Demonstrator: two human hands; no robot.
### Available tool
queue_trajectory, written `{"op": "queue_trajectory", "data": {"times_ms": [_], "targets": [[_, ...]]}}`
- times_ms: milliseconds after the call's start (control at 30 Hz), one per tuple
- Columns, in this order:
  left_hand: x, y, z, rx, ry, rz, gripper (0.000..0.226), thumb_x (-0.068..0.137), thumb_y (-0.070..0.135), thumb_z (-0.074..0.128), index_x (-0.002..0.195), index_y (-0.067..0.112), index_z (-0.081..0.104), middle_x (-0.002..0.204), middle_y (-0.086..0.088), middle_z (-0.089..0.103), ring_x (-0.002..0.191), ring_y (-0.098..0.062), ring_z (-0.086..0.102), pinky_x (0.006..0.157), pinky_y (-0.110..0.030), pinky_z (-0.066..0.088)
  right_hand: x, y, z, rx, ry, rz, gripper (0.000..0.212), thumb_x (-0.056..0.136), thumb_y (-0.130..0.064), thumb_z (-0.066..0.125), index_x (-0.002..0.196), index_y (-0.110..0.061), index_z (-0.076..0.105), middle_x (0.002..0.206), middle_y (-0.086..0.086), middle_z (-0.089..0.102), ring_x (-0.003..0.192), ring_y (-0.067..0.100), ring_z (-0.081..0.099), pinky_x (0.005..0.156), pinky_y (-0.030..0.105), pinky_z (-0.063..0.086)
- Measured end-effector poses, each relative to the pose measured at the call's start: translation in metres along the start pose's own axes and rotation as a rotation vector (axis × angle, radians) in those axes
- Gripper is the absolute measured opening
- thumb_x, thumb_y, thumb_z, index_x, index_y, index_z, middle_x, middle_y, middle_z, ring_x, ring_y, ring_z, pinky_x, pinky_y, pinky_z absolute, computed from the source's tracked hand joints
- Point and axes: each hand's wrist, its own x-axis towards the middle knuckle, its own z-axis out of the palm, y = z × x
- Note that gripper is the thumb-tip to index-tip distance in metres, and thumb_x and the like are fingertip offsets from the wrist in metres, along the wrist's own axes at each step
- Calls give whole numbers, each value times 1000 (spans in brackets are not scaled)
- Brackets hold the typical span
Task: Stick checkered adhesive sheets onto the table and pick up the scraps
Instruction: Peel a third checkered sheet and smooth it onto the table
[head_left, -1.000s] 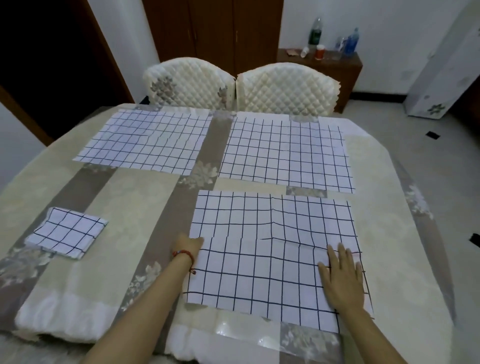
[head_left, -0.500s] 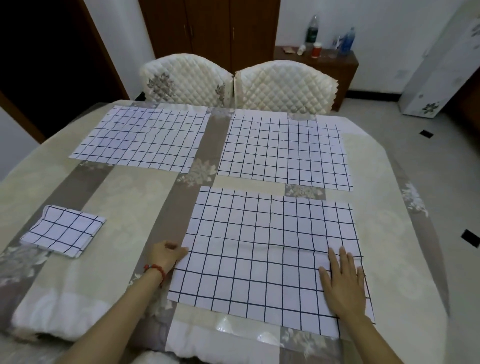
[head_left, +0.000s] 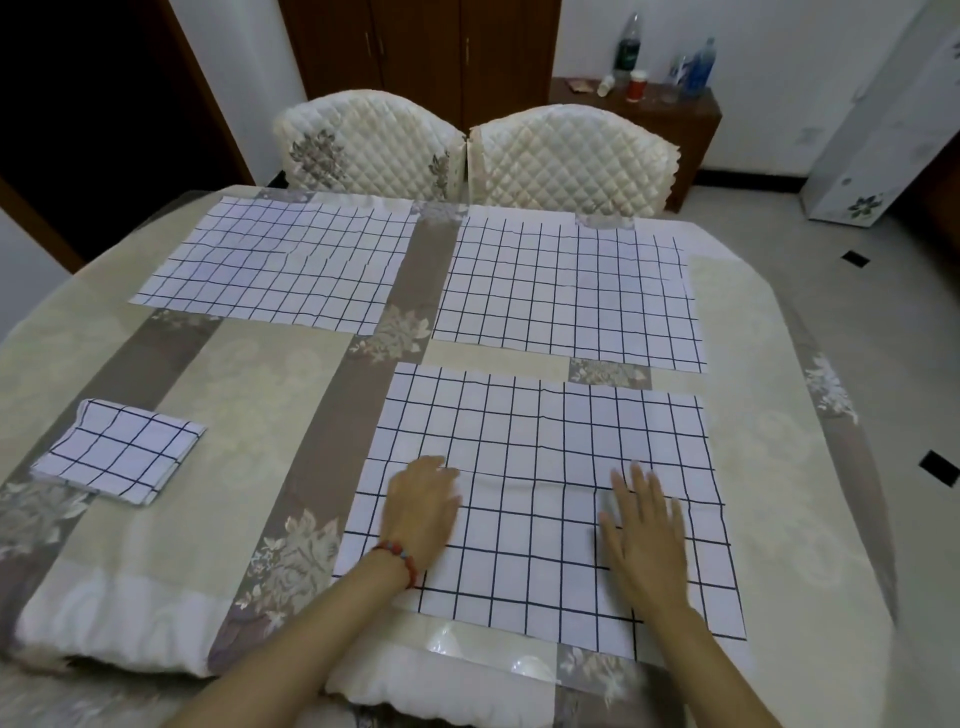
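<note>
Hands: left hand (head_left: 423, 512) and right hand (head_left: 644, 525) both lie flat with straight fingers, pressing, gripping nothing.
Sheet: the near sheet (head_left: 540, 431) is right under both hands, on the table (head_left: 260, 374).
Other sheets: two sheets (head_left: 283, 265) lie past the fingertips; a folded piece (head_left: 117, 449) sits well off beside the left hand.
Bump: a raised fold (head_left: 524, 480) runs between the hands.
Risk: pushing the hands together could likely squash that fold into a stuck wrinkle.

You are wearing red beaded bracelet (head_left: 397, 555) on left wrist; both forearms showing bare, no sleeves; right hand (head_left: 647, 535) wearing nothing.
</note>
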Motion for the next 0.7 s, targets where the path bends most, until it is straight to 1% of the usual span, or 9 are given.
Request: {"op": "queue_trajectory", "data": {"times_ms": [100,167,233,300,367,400,533,633,700], "targets": [[4,27,33,119,-163,153,46,95,30,37,138,16,35,152,-5,27,144,-19,17,116,-36,11,-3,-15,21,-81,-61,-105,62,93,-56,3,144,-25,18,153,-3,13,142,7,-5,112,27,-12],[-3,26,58,209,-165,194,52,96,42,24,144,20,23,154,-4,25,145,-19,7,118,-39,-1,-10,-14,32,-128,-69,-76,57,94,-53,7,145,-28,14,154,-2,14,142,4,-14,114,30,-10],[-11,18,73,274,-169,179,59,94,52,11,146,25,14,151,-3,28,145,-17,-1,115,-41,1,-12,-10,36,-140,-58,-44,56,94,-54,8,145,-30,10,155,-2,11,142,4,-16,115,30,-11],[-12,9,77,278,-173,123,64,91,58,11,146,25,7,157,-3,10,144,-14,-13,112,-42,1,-12,-9,36,-149,-51,-49,56,94,-54,8,145,-32,7,156,-3,8,143,6,-13,115,31,-11],[-11,6,77,301,-124,122,70,89,62,13,146,23,5,158,-2,-10,144,-15,-16,112,-42,-1,-11,-9,38,-145,-44,-69,56,94,-55,8,145,-34,1,157,-7,-2,143,8,-11,115,32,-11],[-10,6,77,318,-115,110,72,88,64,13,146,22,7,158,-3,-9,144,-16,-15,112,-42,-1,-12,-8,39,-140,-41,-76,56,94,-55,7,145,-34,-1,156,-9,-7,143,9,-11,115,33,-11],[6,14,73,306,-147,56,74,89,63,9,141,15,27,149,-8,28,142,-25,6,110,-46,2,-12,-9,38,-147,-28,-86,56,94,-54,7,147,-32,5,157,-9,-4,144,9,-8,115,36,-8],[18,34,78,330,-181,220,63,94,52,5,139,17,31,146,-3,42,138,-21,20,110,-47,7,-13,-12,37,-147,-31,-88,55,95,-51,9,146,-30,10,157,-3,10,144,9,-4,115,37,-4],[30,47,82,353,-226,401,61,94,47,-1,140,22,31,148,2,38,142,-19,18,113,-51,17,-13,-13,36,-145,-29,-76,54,96,-49,11,145,-29,14,155,-2,15,144,8,-5,116,36,-3]]}}
